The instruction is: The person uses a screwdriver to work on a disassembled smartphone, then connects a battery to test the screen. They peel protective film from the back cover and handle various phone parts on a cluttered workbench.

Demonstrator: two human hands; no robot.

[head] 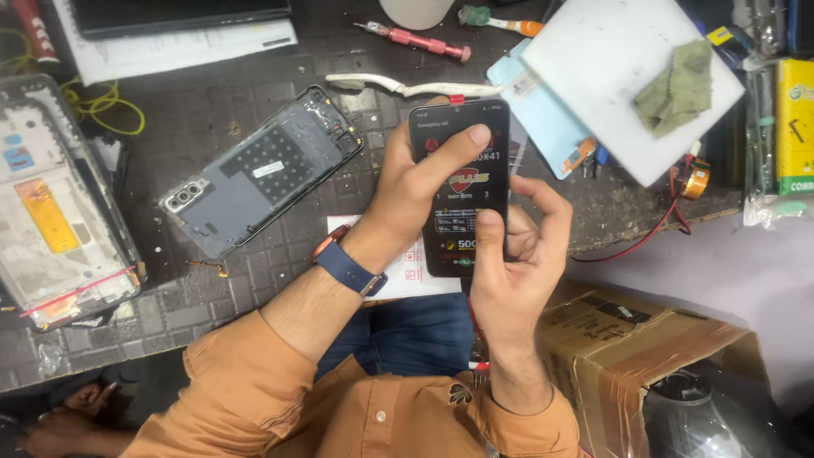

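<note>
A black smartphone (pixel 462 225) with a lit screen is held upright over the bench edge by both hands. My left hand (pixel 415 182) grips its left side, thumb laid across the upper screen; a blue-strapped watch (pixel 348 263) sits on that wrist. My right hand (pixel 513 263) holds the lower right side, its thumb pressing the lower screen. A red cable hangs down from below the phone.
A grey phone back shell (pixel 259 174) lies left of the hands, a white phone frame (pixel 55 208) at far left. Tweezers (pixel 415 86), a red screwdriver (pixel 420 39), a white pad with a green cloth (pixel 678 85), and a cardboard box (pixel 644 356) surround them.
</note>
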